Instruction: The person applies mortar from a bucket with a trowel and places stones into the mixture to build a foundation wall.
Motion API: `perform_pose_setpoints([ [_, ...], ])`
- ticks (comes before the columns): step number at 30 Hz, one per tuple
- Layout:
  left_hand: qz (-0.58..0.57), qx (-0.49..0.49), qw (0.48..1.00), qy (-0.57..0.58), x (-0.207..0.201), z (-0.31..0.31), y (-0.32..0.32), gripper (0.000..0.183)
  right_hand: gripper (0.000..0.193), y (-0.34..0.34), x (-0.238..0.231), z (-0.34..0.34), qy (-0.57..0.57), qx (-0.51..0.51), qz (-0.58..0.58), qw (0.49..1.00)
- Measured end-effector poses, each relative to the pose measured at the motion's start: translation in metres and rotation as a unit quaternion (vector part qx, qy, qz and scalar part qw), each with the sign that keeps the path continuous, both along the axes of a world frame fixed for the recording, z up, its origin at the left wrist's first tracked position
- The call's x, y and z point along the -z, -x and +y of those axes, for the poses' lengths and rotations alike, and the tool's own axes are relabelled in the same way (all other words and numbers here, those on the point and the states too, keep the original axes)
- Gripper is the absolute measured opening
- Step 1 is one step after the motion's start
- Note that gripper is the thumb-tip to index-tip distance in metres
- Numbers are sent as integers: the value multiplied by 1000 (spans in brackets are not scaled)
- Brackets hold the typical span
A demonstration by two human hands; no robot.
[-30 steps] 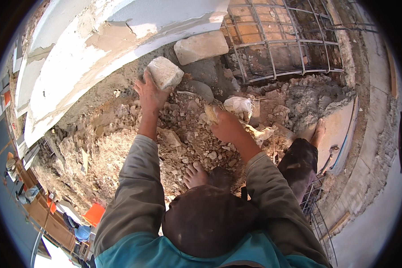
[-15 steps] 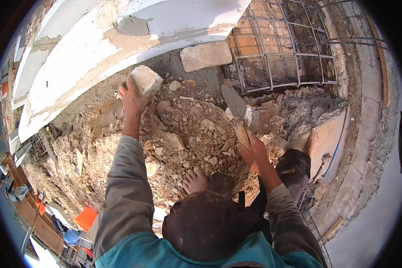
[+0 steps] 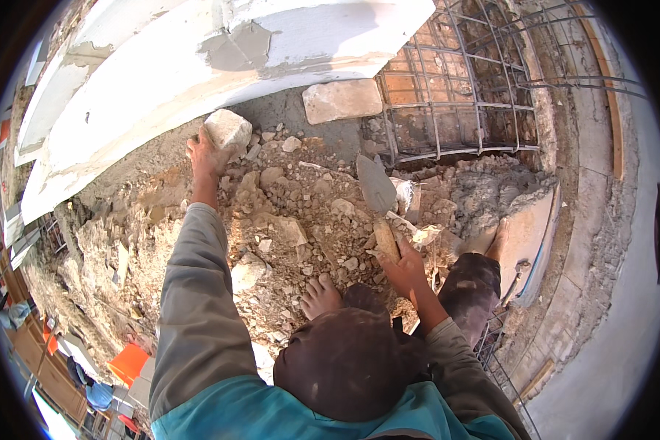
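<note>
My left hand [image 3: 208,158] is closed on the near left side of a pale, rough stone block [image 3: 229,130], at the foot of a white wall. The block's underside is hidden. In my right hand [image 3: 405,268] is a trowel [image 3: 376,185], gripped by its wooden handle. Its grey blade points away from me, above the rubble, and carries no visible heap of mortar. A second pale stone block [image 3: 342,101] lies farther right on a strip of grey mortar [image 3: 280,111], apart from the first.
The white wall [image 3: 161,81] runs along the far left. A steel rebar cage [image 3: 458,95] fills the far right. Wet grey mortar [image 3: 495,189] is heaped on a board [image 3: 528,238] to the right. Loose rubble [image 3: 319,213] surrounds my bare foot [image 3: 320,295].
The block under my left hand has shifted slightly left along the wall, away from the second block. My right hand has drawn the trowel a little nearer and left. The view has shifted somewhat.
</note>
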State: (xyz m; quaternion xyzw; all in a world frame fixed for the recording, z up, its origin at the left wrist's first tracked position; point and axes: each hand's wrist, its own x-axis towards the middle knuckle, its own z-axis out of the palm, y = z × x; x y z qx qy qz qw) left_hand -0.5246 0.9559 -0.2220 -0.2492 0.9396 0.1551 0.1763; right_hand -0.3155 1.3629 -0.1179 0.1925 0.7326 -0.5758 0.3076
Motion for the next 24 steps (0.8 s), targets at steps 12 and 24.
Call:
perform_pose_setpoints([
  [12,63,187,979,-44,15,78,10,104,67,99,90,-73,16,-102,-38,994],
  [24,138,371,916,68,44,150,36,91,57,50,61,-33,59,102,40,992],
])
